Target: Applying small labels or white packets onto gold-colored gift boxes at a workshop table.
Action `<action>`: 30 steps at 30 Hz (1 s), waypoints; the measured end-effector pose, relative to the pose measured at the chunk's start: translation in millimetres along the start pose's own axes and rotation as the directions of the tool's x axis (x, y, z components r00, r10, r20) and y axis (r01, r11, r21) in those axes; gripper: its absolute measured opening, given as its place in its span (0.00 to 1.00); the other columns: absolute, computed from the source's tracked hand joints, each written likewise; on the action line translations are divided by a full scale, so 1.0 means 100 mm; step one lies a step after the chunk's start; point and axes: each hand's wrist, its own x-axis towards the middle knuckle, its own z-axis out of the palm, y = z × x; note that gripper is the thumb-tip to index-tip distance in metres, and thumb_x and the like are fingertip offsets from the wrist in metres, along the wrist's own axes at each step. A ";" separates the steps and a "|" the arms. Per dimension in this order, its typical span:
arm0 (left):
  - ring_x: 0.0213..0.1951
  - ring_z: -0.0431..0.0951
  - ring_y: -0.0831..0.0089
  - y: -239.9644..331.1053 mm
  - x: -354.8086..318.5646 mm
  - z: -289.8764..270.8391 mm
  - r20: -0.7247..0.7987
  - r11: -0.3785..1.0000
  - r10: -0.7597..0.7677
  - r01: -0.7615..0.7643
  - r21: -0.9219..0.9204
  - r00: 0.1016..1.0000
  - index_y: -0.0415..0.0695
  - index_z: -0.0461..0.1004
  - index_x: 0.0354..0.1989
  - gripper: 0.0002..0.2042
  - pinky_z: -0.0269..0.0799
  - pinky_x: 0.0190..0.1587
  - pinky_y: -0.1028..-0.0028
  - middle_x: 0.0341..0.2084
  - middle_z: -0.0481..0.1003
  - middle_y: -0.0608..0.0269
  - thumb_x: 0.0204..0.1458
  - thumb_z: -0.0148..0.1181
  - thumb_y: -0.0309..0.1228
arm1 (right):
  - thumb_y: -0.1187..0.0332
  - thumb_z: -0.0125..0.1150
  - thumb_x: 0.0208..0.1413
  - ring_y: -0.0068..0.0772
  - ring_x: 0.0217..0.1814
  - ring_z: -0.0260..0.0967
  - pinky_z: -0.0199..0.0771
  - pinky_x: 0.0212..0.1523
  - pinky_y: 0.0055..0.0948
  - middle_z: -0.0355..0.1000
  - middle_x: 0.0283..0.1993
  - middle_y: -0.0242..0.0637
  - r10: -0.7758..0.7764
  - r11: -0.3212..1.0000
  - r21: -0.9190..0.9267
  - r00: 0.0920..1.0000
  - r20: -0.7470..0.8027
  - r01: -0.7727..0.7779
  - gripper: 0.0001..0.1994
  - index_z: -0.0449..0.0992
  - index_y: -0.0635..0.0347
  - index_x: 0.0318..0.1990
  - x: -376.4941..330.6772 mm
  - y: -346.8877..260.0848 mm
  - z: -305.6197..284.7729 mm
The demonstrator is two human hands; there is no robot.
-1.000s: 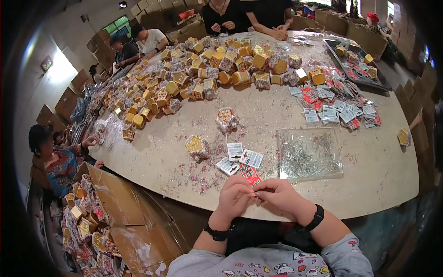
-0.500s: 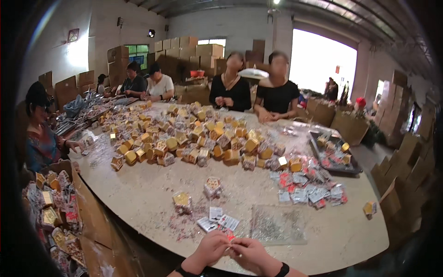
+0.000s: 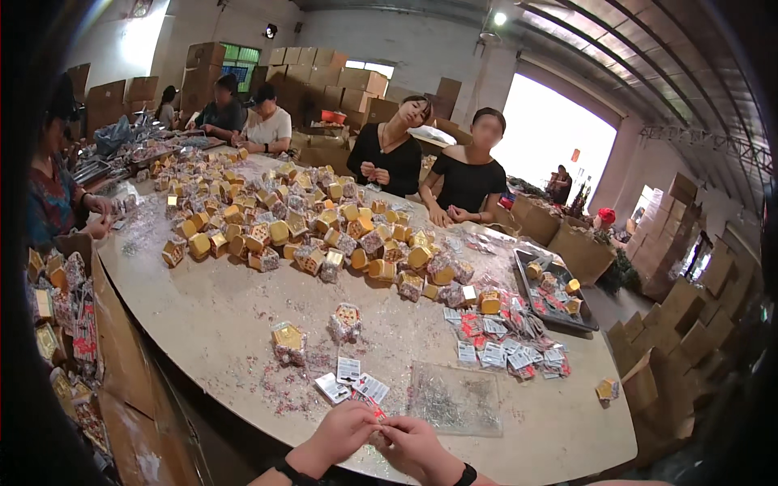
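- Lying right at the person's fingertips, a red-patterned card [image 3: 376, 410] sits on the pale table [image 3: 551, 433], partly hidden by the hands.
- The left hand [image 3: 344, 429] and right hand [image 3: 411, 444] meet there, fingers drawn in narrow, tips together; from where I stand, I cannot tell whether something tiny is between them.
- My reading of the step: close, two-handed fingertip work on a small piece. From this pose, the next move calls for a fine pinch and steady wrists.
- Just beyond the red one, white cards [image 3: 348, 370] fan out, loosely overlapping.
- To their right, a clear shallow tray [image 3: 454, 431] holds thin silvery bits [image 3: 454, 397], near the right hand.
- Farther out stand two glittery gold ornaments [image 3: 288, 343], apart from the big heap of similar ones [image 3: 324, 231] spread across the table.
- Right of that heap lies a pile of red and white cards [image 3: 490, 348], beside a dark tray [image 3: 567, 325].
- Across the table, two co-workers in black [image 3: 385, 166] face this way.
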 end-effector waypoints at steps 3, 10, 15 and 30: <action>0.32 0.74 0.61 -0.02 0.00 0.02 -0.024 0.999 0.031 -0.031 0.018 0.999 0.39 0.74 0.27 0.04 0.71 0.36 0.68 0.28 0.73 0.55 0.43 0.63 0.23 | 0.72 0.56 0.57 0.18 0.32 0.65 0.66 0.33 0.19 0.72 0.32 0.29 0.013 0.997 -0.078 0.999 -0.035 -0.016 0.09 0.76 0.66 0.42 -0.07 -0.12 0.05; 0.34 0.72 0.55 0.04 0.06 0.02 -0.009 0.996 0.074 -0.073 0.043 0.997 0.40 0.72 0.28 0.05 0.68 0.36 0.64 0.28 0.72 0.55 0.44 0.61 0.24 | 0.76 0.56 0.56 0.18 0.32 0.65 0.65 0.31 0.18 0.70 0.30 0.31 0.016 0.998 0.058 0.997 -0.071 -0.012 0.06 0.75 0.67 0.40 -0.15 -0.32 0.18; 0.30 0.71 0.56 0.06 0.13 0.03 0.078 0.989 0.019 -0.031 0.147 0.997 0.40 0.70 0.28 0.04 0.67 0.33 0.64 0.26 0.71 0.54 0.45 0.59 0.22 | 0.78 0.55 0.55 0.17 0.32 0.66 0.68 0.32 0.20 0.70 0.31 0.31 0.006 0.987 0.158 0.995 -0.101 0.010 0.04 0.74 0.67 0.38 -0.11 -0.17 0.11; 0.29 0.73 0.58 0.11 0.11 -0.10 0.122 0.985 0.052 -0.071 0.155 0.991 0.41 0.71 0.27 0.04 0.68 0.32 0.67 0.26 0.72 0.55 0.45 0.60 0.24 | 0.74 0.57 0.55 0.17 0.29 0.65 0.65 0.29 0.20 0.70 0.28 0.30 -0.023 0.996 -0.086 1.000 0.003 0.023 0.04 0.75 0.64 0.36 -0.08 -0.29 0.13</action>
